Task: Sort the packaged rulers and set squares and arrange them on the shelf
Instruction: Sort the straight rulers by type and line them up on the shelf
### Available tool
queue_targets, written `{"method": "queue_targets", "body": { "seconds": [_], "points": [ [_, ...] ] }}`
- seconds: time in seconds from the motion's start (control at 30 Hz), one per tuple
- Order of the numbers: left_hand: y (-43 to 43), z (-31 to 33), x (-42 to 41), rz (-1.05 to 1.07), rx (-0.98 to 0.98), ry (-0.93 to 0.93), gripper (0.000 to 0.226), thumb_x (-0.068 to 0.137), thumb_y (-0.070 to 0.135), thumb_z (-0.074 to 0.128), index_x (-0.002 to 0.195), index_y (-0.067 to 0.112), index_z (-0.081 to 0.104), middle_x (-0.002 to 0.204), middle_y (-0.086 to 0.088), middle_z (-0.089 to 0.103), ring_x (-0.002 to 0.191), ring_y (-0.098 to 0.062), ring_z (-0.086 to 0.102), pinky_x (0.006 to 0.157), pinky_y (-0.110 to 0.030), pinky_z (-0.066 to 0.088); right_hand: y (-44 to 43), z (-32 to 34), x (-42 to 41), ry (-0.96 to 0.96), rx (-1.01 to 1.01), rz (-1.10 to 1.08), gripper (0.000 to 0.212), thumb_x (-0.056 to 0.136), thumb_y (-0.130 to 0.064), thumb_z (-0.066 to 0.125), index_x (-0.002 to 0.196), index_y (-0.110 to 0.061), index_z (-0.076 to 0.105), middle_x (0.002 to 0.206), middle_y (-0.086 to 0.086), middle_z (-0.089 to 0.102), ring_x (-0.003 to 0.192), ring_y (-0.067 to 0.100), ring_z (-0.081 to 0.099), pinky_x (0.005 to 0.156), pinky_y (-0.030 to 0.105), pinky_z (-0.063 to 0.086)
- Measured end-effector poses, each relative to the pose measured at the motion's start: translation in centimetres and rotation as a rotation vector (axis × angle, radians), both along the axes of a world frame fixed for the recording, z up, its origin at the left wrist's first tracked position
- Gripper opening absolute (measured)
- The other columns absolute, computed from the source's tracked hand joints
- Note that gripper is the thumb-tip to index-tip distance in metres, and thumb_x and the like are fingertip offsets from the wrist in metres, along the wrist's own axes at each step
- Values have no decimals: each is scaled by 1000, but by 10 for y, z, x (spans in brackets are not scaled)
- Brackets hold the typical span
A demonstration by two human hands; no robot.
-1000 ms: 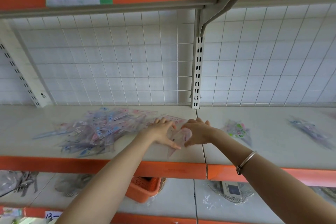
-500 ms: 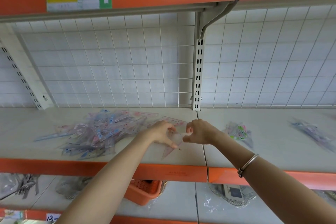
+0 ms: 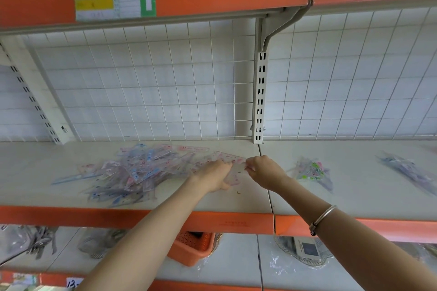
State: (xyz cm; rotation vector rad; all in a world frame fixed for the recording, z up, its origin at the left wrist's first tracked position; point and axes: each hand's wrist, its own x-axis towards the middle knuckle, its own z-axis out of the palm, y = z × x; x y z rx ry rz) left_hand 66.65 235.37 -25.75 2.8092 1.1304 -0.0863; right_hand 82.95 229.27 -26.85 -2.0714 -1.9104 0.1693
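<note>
Midway along the shelf [image 3: 35, 172] we see a clear set-square packet [image 3: 233, 176]: the right hand [image 3: 262, 170] pinches one edge, the left hand [image 3: 214, 178] has its fingers curled round the other, just beside the packet heap [image 3: 142, 172].

Bare shelf [image 3: 354, 179] room right of the sprawling ruler pile [image 3: 132, 172], past small stack [image 3: 312, 171].

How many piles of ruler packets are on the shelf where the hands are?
3. A big pile left of the left hand, a small pile just right of the right hand, and a third pile far right. More may hide past the picture's edge.
</note>
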Motion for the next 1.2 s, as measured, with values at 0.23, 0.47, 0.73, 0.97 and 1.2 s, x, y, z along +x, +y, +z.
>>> {"method": "queue_targets", "body": {
  "seconds": [0.23, 0.47, 0.73, 0.97, 1.2],
  "points": [
    [-10, -1, -7, -65, 58, 5, 67, 92, 12, 55, 151, 13, 21, 60, -1, 38, 48, -13, 36, 41, -25, 25, 0, -1, 3, 42, 33, -73, 21, 96, -18, 42, 90, -8, 59, 90, 17, 63, 83, 36, 58, 61, 29, 34],
    [-12, -3, -9, -83, 115, 24, 18, 91, 0, 47, 108, 1, 53, 75, -15, 54, 72, -30, 59, 56, -31, 32, 3, -2, 14, 60, 33, -25, 21, 95, -18, 42, 93, -8, 61, 93, 17, 64, 86, 36, 59, 62, 30, 38],
    [-9, -9, 2, 231, -59, -196, 57, 80, 43, 73, 123, 8, 60, 127, -9, 60, 116, -24, 55, 96, -35, 45, 2, 0, 28, 62, 34, 47, 22, 95, -17, 42, 92, -7, 61, 92, 16, 64, 86, 35, 59, 63, 29, 37],
    [-17, -3, 25, 416, -48, -142, 43, 80, 44, 72, 95, 6, 61, 107, -11, 60, 98, -24, 57, 82, -32, 45, 0, 0, 40, 62, 33, 83, 23, 96, -18, 41, 96, -6, 61, 97, 18, 62, 90, 35, 58, 64, 28, 33],
    [-29, 2, 33, 472, -64, -133, 39, 82, 42, 70, 80, 6, 54, 97, -11, 55, 89, -22, 53, 73, -30, 39, -3, 0, 48, 79, 40, 118, 23, 97, -17, 41, 97, -6, 61, 97, 19, 62, 89, 36, 58, 63, 27, 32]
  ]
}}
